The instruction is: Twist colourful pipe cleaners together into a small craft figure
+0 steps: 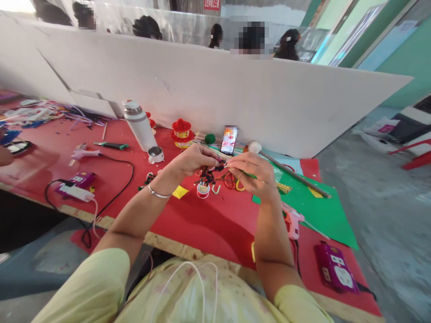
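Above the middle of the red table, my left hand (197,159) pinches a small dark red-and-black fuzzy piece (209,174). My right hand (254,172) is closed at the piece's right end, its fingertips close to those of my left hand; what exactly it grips is too small to make out. Below the piece stands a spool with a red rim (203,191), beside a pale hook-shaped bit (216,189). A yellow packet (180,192) lies to the left. Behind my hands a lit phone (229,140) leans upright.
A white bottle (139,128), metal cup (156,154) and red-yellow ornament (182,133) stand behind. Pink glue guns (292,222) lie at both sides, with purple power strips (336,268) and cables. A stick (296,176) crosses the green sheet (319,211). Another person's hand (5,155) shows far left.
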`<state>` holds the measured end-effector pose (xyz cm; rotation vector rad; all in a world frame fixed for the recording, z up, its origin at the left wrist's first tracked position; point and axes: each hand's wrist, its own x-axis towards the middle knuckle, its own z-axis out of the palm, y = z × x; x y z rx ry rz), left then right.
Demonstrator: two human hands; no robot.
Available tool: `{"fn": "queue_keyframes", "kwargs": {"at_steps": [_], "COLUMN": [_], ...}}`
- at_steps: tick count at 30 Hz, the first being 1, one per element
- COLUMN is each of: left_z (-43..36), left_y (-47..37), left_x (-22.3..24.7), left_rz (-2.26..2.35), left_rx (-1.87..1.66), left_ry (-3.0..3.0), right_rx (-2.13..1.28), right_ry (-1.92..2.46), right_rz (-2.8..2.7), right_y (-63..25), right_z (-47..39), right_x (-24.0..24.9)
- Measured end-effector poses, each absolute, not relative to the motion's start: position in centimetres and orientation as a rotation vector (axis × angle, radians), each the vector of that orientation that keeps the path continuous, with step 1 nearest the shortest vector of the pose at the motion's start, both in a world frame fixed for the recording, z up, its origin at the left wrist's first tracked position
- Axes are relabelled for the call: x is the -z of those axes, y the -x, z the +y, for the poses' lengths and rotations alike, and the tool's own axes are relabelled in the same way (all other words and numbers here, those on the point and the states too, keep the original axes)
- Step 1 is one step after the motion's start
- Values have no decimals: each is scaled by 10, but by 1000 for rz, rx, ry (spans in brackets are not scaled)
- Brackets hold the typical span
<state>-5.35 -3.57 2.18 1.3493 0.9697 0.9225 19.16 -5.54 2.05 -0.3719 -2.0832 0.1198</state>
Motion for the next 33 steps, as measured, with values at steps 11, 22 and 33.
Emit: {"fn": "queue_keyframes", "kwargs": {"at_steps": [11, 22, 33], "left_z": [-45, -51, -59], "left_y": [51, 39, 34], "left_x": [-28, -23, -27], "left_rz": [1006, 670, 733], "left_rx": [-988, -994, -1318], "left_ry": [-1650, -1138, -1223], "right_rx": [-338, -1364, -1188], "right_ry": [538, 475, 535], "right_rz": [-2016, -1199, -1098], "right_y": [-193, -161, -143], "right_z": [-63, -31, -37], "right_x": [-21, 13, 20]}}
